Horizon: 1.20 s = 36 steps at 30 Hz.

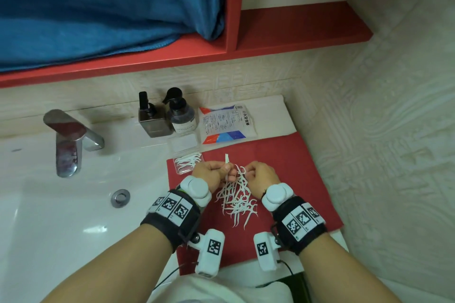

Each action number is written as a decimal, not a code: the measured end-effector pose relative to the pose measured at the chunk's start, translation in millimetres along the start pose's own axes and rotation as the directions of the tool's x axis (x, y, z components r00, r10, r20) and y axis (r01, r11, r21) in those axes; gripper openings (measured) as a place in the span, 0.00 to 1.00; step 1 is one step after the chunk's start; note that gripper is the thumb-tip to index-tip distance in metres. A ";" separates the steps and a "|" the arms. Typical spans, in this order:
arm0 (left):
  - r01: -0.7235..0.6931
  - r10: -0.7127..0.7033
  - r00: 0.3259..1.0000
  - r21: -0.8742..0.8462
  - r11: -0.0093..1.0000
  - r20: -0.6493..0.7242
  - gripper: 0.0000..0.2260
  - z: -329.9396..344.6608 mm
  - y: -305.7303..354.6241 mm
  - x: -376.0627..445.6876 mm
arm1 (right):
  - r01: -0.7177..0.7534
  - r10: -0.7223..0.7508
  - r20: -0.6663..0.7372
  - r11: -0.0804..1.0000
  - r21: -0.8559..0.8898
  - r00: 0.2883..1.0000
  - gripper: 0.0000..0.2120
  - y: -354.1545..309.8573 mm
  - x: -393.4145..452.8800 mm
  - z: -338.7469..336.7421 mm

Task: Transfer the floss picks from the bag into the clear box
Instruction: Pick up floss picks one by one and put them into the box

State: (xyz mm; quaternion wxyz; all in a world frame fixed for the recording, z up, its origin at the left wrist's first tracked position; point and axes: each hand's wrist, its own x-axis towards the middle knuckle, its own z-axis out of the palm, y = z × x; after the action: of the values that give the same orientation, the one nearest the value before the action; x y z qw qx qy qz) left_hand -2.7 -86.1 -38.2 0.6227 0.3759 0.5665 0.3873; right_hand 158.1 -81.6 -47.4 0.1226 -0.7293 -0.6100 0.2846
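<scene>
**Both hands bunched up close together, fingers curled in**

Both forearms are coming in from the bottom, angling toward each other. The left hand is sitting knuckles-up with fingers curled, pinching a floss pick that's poking up past the fingertips. The right hand is curled too, pinching something thin and white, can't tell exactly what. Each wrist is wearing a black band with printed marker squares and white plastic pods.
</scene>
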 end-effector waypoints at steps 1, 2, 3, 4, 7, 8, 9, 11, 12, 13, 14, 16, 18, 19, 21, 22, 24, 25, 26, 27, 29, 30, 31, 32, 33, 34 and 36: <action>0.006 -0.006 1.000 0.003 1.000 -0.004 0.05 -0.9 -2.1 0.7 | 0.006 -0.006 -0.018 1.000 0.006 1.000 0.06 0.6 0.3 1.4; 0.011 -0.011 1.000 0.004 1.000 -0.007 0.05 -1.0 -3.9 0.7 | 0.014 -0.013 -0.040 1.000 0.015 0.999 0.06 0.5 -0.4 1.5; 0.017 -0.017 1.000 0.003 1.000 -0.012 0.06 -1.2 -5.7 1.4 | 0.022 -0.020 -0.062 0.999 0.030 0.998 0.05 -0.3 -0.4 1.2; 0.024 -0.024 1.000 0.001 1.000 -0.019 0.06 -1.3 -7.2 2.7 | 0.034 -0.029 -0.086 0.998 0.051 0.996 0.05 -1.5 0.7 0.7; 0.041 -0.042 0.998 -0.028 0.999 -0.048 0.06 -2.8 -11.7 5.8 | 0.073 -0.054 -0.135 0.988 0.135 0.989 0.03 -8.2 0.3 -2.4; 0.046 -0.049 0.997 -0.048 0.998 -0.054 0.06 -3.5 -12.7 6.7 | 0.086 -0.063 -0.135 0.982 0.166 0.989 0.02 -11.0 0.5 -2.8; 0.051 -0.055 0.997 -0.065 0.997 -0.058 0.06 -4.2 -13.5 7.3 | 0.102 -0.078 -0.128 0.976 0.193 0.989 0.03 -14.2 0.2 -3.5; 0.061 -0.065 0.996 -0.068 0.996 -0.053 0.06 -6.2 -15.9 10.6 | 0.131 -0.112 -0.095 0.964 0.229 0.989 0.09 -19.7 2.2 -1.5; 0.064 -0.067 0.997 -0.057 0.996 -0.044 0.06 -7.1 -17.1 11.9 | 0.145 -0.126 -0.091 0.959 0.244 0.988 0.11 -22.6 2.7 0.1; 0.066 -0.068 0.997 -0.041 0.997 -0.029 0.06 -8.1 -17.9 13.1 | 0.156 -0.135 -0.097 0.953 0.261 0.986 0.11 -25.0 3.4 2.1; 0.069 -0.069 0.997 -0.025 0.997 -0.015 0.05 -8.5 -18.8 15.0 | 0.165 -0.140 -0.108 0.947 0.276 0.984 0.11 -26.7 4.5 4.0; 0.075 -0.075 0.997 -0.001 0.997 0.011 0.04 -8.8 -19.5 18.0 | 0.174 -0.146 -0.118 0.943 0.285 0.982 0.10 -29.3 5.7 5.9; 0.082 -0.082 0.996 0.005 0.997 0.035 0.03 -8.8 -18.9 19.9 | 0.177 -0.151 -0.110 0.944 0.279 0.982 0.09 -30.7 6.8 6.5; 0.086 -0.086 0.995 0.000 0.996 0.048 0.03 -8.7 -18.4 19.9 | 0.176 -0.150 -0.111 0.943 0.283 0.982 0.09 -31.4 7.1 6.6; 0.094 -0.093 0.993 -0.010 0.996 0.067 0.04 -8.4 -17.7 19.7 | 0.164 -0.133 -0.124 0.943 0.290 0.983 0.08 -32.1 8.0 7.6; 0.091 -0.090 0.993 -0.009 0.996 0.072 0.04 -7.9 -18.0 19.8 | 0.153 -0.120 -0.128 0.944 0.292 0.985 0.08 -32.1 8.3 8.0; 0.082 -0.082 0.994 0.001 0.997 0.077 0.06 -7.1 -20.1 20.3 | 0.128 -0.094 -0.126 0.947 0.294 0.988 0.08 -31.3 8.9 9.0; 0.076 -0.077 0.994 0.009 0.997 0.081 0.06 -6.8 -20.8 20.2 | 0.120 -0.086 -0.127 0.949 0.291 0.988 0.08 -31.9 7.5 7.7; 0.075 -0.076 0.994 0.012 0.997 0.085 0.05 -7.0 -22.9 21.1 | 0.112 -0.079 -0.121 0.950 0.291 0.990 0.09 -31.5 7.2 8.5; 0.074 -0.074 0.994 0.010 0.997 0.086 0.05 -7.1 -24.6 22.2 | 0.112 -0.082 -0.116 0.951 0.289 0.990 0.11 -31.1 7.3 9.3; 0.078 -0.077 0.994 -0.005 0.997 0.082 0.04 -7.5 -27.3 23.7 | 0.135 -0.109 -0.111 0.955 0.264 0.988 0.14 -30.0 8.0 11.8; 0.081 -0.079 0.994 -0.010 0.997 0.080 0.04 -7.6 -28.3 24.1 | 0.143 -0.119 -0.108 0.959 0.244 0.987 0.15 -29.0 9.3 13.5; 0.081 -0.080 0.994 -0.012 0.997 0.079 0.03 -7.9 -28.8 24.4 | 0.148 -0.126 -0.106 0.961 0.234 0.986 0.14 -28.4 10.2 14.2; 0.084 -0.082 0.994 -0.017 0.996 0.077 0.03 -8.2 -29.8 25.8 | 0.145 -0.124 -0.098 0.958 0.247 0.987 0.13 -26.9 12.5 16.1; 0.081 -0.078 0.994 -0.025 0.996 0.080 0.03 -9.2 -30.3 25.3 | 0.144 -0.125 -0.086 0.948 0.283 0.988 0.12 -25.8 12.2 17.0; 0.077 -0.073 0.994 -0.037 0.996 0.084 0.03 -10.3 -32.0 25.5 | 0.135 -0.121 -0.064 0.937 0.323 0.991 0.11 -24.4 12.7 18.3; 0.069 -0.064 0.994 -0.052 0.996 0.093 0.04 -12.2 -34.8 26.2 | 0.124 -0.121 -0.032 0.921 0.370 0.992 0.10 -21.2 14.6 18.3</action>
State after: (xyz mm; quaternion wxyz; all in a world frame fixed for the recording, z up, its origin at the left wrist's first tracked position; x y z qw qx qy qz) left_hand -11.4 -76.5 -81.5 0.6705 0.3566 0.5389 0.3645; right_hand 131.7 -65.9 -54.9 0.2783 -0.6545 -0.5892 0.3834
